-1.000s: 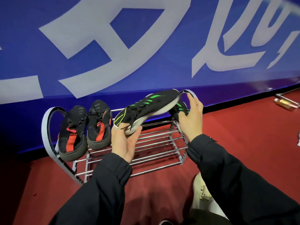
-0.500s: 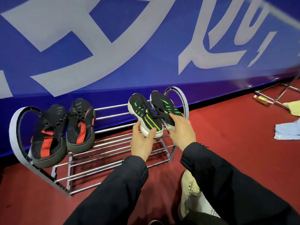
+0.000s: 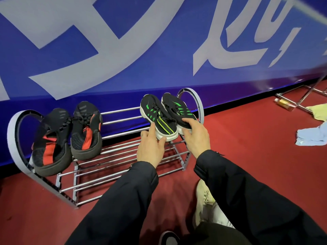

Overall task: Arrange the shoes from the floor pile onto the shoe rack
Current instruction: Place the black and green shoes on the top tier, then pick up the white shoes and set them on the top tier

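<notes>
Shoe rack [image 3: 123,152] of chrome bars with grey looped ends, standing on red floor [image 3: 247,138] against a blue banner [image 3: 159,50] with large pale characters. At the left end of the top shelf, two black sneakers with red straps: left red-strap sneaker [image 3: 49,144] and right red-strap sneaker [image 3: 86,133], side by side, touching, tilted with heels toward the camera. At the right end of the same shelf, just inside the end loop, left green-striped sneaker [image 3: 157,117] and right green-striped sneaker [image 3: 178,110], black with white soles, side by side and touching, heels toward the camera, both resting on the bars. Left hand [image 3: 150,149] at the heel of the left green-striped sneaker, fingers loosely spread, thumb and forefinger to either side of the heel, tips touching its white sole. Right hand [image 3: 196,137] on the heel of the right green-striped sneaker, fingers spread and laid over its upper, thumb below the sole edge. Black sleeves on both arms. On the floor near the bottom edge, a cream shoe [image 3: 205,204] worn by the person. Well to the right, a pale blue cloth [image 3: 311,137], a yellowish cloth [image 3: 318,112], a small bottle [image 3: 284,104] and part of a metal frame [image 3: 307,96].
</notes>
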A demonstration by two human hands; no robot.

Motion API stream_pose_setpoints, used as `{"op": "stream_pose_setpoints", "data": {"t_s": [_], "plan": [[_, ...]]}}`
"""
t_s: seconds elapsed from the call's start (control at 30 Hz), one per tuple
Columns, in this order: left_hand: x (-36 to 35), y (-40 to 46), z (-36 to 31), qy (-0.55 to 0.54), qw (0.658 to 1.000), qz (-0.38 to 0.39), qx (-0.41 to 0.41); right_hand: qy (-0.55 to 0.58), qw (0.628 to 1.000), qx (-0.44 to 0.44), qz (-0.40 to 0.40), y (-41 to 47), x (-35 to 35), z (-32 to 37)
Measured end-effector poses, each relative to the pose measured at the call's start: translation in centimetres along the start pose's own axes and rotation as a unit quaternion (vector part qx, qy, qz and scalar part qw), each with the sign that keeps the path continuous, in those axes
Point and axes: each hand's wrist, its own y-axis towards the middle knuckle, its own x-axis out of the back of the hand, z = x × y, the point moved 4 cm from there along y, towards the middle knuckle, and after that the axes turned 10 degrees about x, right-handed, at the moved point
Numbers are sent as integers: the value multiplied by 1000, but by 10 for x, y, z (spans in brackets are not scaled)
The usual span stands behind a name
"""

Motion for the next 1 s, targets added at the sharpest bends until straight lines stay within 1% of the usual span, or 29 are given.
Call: {"op": "stream_pose_setpoints", "data": {"t_s": [0.07, 0.13, 0.17, 0.27, 0.3, 0.37, 0.47, 0.53, 0.6, 0.67, 0.77, 0.83, 0.9, 0.97, 1.0], "plan": [[-3, -3, 0, 15, 1000, -8, -23, 12, 1000, -6, 26, -3, 1, -4], [-4, -10, -3, 19, 999, -29, -34, 7, 999, 15, 48, -10, 5, -7], [-4, -14, -6, 16, 998, -40, -39, -2, 998, 32, 45, -15, 8, -7], [-4, -28, -19, -6, 996, -53, -71, -8, 997, 69, -23, -32, 25, -4], [-5, -32, -24, -7, 995, -43, -88, -10, 997, 72, -41, -39, 30, -6], [-11, -42, -32, 20, 991, 3, -129, -20, 997, 60, -53, -57, 39, -15], [-31, -65, -30, 76, 976, 73, -189, -21, 999, 8, -40, -90, 48, -47], [-54, -77, -19, 108, 968, 112, -195, -6, 999, -39, -38, -114, 53, -70], [-85, -90, 2, 139, 961, 166, -172, 1, 995, -101, -23, -143, 55, -94], [-114, -105, 20, 151, 954, 225, -132, 4, 987, -162, -7, -174, 59, -118], [-152, -130, 41, 160, 942, 282, -91, -10, 969, -247, 13, -227, 66, -151], [-176, -151, 52, 173, 928, 325, -63, -11, 954, -298, 27, -262, 69, -169], [-197, -172, 59, 184, 915, 358, -27, -1, 940, -338, 37, -294, 71, -179], [-216, -191, 69, 197, 906, 375, 14, 4, 928, -368, 55, -324, 71, -185], [-224, -200, 73, 206, 894, 396, 26, 5, 923, -381, 62, -337, 71, -188]]}}
